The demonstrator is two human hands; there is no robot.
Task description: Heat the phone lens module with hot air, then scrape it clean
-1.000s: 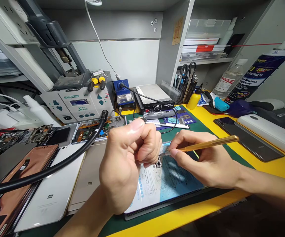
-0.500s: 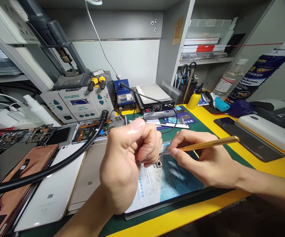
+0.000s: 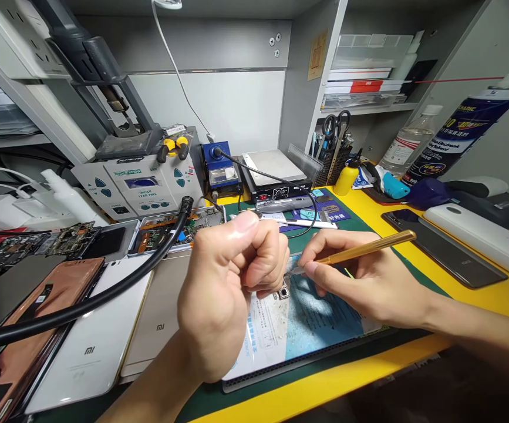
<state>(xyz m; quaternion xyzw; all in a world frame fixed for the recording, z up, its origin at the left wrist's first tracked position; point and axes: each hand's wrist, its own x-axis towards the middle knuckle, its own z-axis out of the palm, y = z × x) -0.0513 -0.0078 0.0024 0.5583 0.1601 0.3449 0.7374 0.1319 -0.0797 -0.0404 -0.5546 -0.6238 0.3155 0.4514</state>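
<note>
My left hand [image 3: 232, 288] is closed, thumb uppermost and fingers curled in. What it grips, if anything, is hidden behind the fingers. Just below its fingertips shows a small square camera module [image 3: 283, 291] with a dark lens; whether the hand touches it I cannot tell. My right hand [image 3: 360, 276] pinches a gold-handled craft knife [image 3: 368, 247] like a pen. Its thin blade points left at the fingertips of my left hand, close above the camera module. Under both hands lies a blue and white printed work pad [image 3: 307, 329].
Left of my hands lie several phone back covers [image 3: 78, 335], crossed by a black hose [image 3: 104, 305]. Behind stand a hot-air station [image 3: 144, 182] and a heating plate [image 3: 276, 167]. On the right are a dark phone [image 3: 445, 247], a white device [image 3: 483, 238] and a spray can [image 3: 461, 135].
My right hand and the craft knife have shifted slightly left, and the knife's handle end sits a little higher. My left hand has stayed practically still.
</note>
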